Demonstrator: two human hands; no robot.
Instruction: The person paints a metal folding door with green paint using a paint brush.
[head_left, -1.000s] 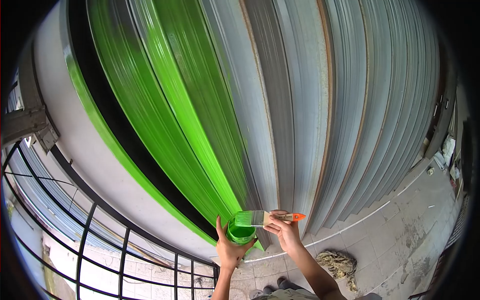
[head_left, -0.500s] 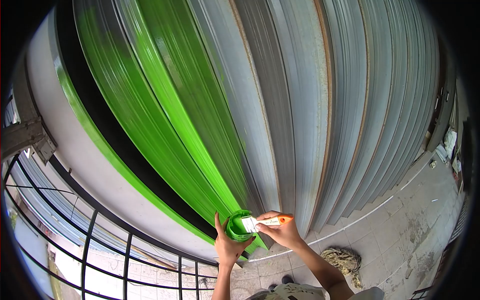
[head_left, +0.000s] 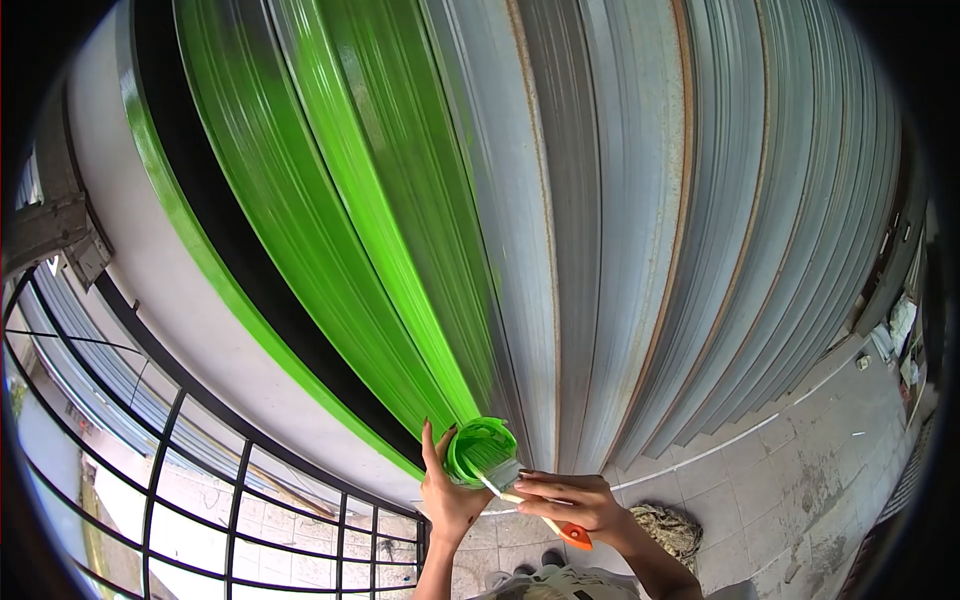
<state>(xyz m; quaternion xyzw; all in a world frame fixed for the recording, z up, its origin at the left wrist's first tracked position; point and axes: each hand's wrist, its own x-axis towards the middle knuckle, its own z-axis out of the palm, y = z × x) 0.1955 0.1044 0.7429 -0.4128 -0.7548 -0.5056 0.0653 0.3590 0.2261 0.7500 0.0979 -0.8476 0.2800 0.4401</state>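
My left hand point(head_left: 452, 502) is wrapped round a small tub of green paint point(head_left: 470, 447), its mouth turned up toward me. In my right hand point(head_left: 583, 503) is a flat paintbrush point(head_left: 506, 480) with a pale handle and an orange end point(head_left: 576, 537). The brush's bristle end lies over the tub's rim, and green paint shows near it. Just beyond both hands rises a ridged metal shutter point(head_left: 570, 250). Its left folds carry wet-looking green paint point(head_left: 300, 200), with grey showing through in places.
Bare grey folds point(head_left: 730, 200) with rusty edges continue to the right. A black barred railing point(head_left: 235, 500) curves along the lower left beside a white panel point(head_left: 200, 280). On the tiled floor point(head_left: 740, 500) lies a crumpled cloth point(head_left: 665, 535), near my right forearm.
My right hand has turned the brush so its handle now points down and right, with the bristles at the tub's near rim. The whole view has shifted slightly.
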